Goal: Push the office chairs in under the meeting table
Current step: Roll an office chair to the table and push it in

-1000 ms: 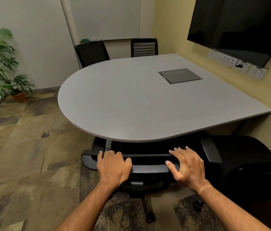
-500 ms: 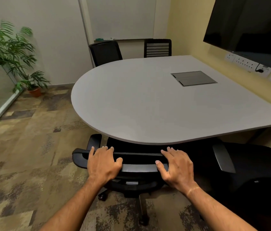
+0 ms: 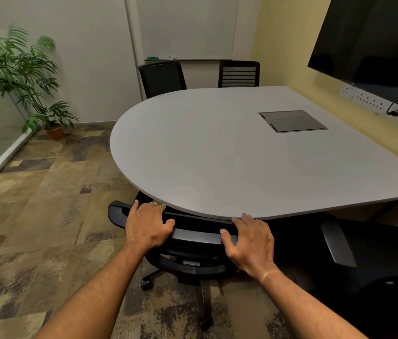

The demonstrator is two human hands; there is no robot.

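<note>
A: Step in hand: pushing the near chair (image 3: 193,238) in under the worktop (image 3: 229,155). Left hand (image 3: 148,226) and right hand (image 3: 251,243) both sit on the top rail of the backrest, fingers (image 3: 155,207) curled over the front edge, thumbs behind. Firm hold, not spread wide.

B: Chair position?

A: Seat is hidden beneath the worktop; the rail lies just at the rounded edge, fingertips touching or nearly touching it. I judge this chair close to fully in.

B: Next move?

A: Let go before the fingers get pinched against the edge, then turn to the second chair (image 3: 364,265) on the right, which stands mostly out from the worktop.

B: Obstructions?

A: Its armrest (image 3: 337,243) sits near the right hand and could catch the first chair. Two far chairs (image 3: 161,78) look tucked in already. A potted plant (image 3: 22,77) stands well apart.
</note>
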